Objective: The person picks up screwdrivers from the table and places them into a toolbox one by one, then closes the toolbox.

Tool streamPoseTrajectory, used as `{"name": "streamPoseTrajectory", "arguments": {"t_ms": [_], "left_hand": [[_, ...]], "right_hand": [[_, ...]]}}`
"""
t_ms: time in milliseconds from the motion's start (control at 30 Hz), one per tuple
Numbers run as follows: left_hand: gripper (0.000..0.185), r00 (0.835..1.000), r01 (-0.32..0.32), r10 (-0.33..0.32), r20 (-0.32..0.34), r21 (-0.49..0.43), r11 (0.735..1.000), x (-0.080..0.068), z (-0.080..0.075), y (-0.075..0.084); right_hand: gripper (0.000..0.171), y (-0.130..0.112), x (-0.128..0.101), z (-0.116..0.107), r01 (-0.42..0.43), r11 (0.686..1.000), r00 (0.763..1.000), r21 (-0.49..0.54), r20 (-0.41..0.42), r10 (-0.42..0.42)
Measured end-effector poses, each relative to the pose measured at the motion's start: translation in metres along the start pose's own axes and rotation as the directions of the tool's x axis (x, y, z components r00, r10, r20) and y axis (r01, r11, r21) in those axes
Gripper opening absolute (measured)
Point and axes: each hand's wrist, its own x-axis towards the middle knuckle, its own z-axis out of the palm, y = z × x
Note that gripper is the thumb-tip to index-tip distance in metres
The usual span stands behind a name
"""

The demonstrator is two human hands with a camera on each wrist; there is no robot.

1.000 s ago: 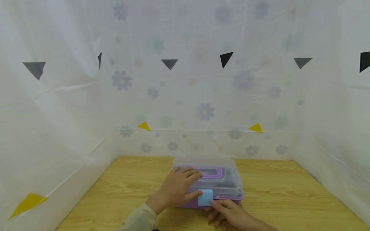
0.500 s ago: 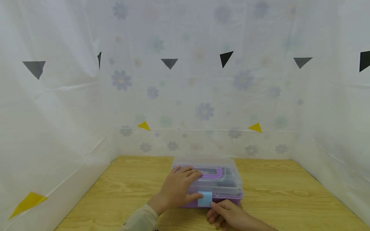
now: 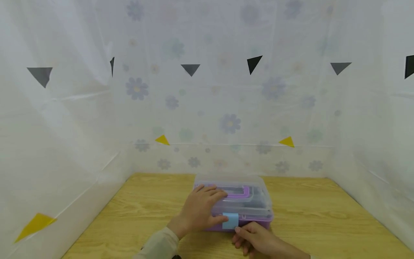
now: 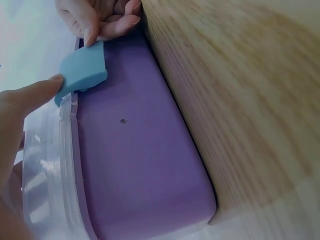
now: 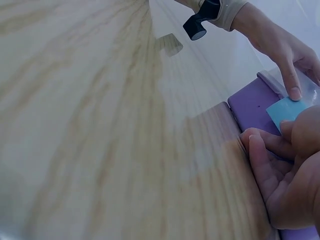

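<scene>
A box with a purple base (image 4: pixel 135 135) and a clear lid (image 3: pixel 258 199) stands on the table, its lid down. On the front is a light blue latch (image 3: pixel 230 221), tilted out from the purple wall in the left wrist view. My left hand (image 3: pixel 202 207) lies over the lid by the purple handle (image 3: pixel 240 193), fingers spread. Its thumb touches the latch's upper left edge. At the latch's lower right corner, my right hand (image 3: pixel 255 237) pinches the edge with the thumb and curled fingers (image 5: pixel 265 155). The index fingertip behind the latch is partly hidden.
The wood-grain table (image 3: pixel 323 216) extends to both sides of the box. White curtains (image 3: pixel 207 108) with flower prints and dark and yellow triangles enclose the back and sides. A black device (image 5: pixel 202 20) is on the left wrist.
The blue latch has shifted slightly downward on the box front, and the left thumb has slid down with it. The right hand has moved very little.
</scene>
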Motion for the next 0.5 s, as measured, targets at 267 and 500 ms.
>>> {"name": "streamPoseTrajectory", "arguments": {"t_ms": [267,500], "left_hand": [[0.067,1.000,-0.004,0.004,-0.001,-0.015,1.000,0.0007,0.0002,-0.0028],[0.067,1.000,0.001,-0.001,0.005,-0.015,1.000,0.0010,-0.0005,-0.0035]], "right_hand": [[0.045,-0.0018,0.0008,0.0010,-0.057,0.998,0.998,0.004,-0.029,0.057],[0.044,-0.0028,0.0011,0.0017,-0.068,0.998,0.997,0.000,-0.043,0.068]]}}
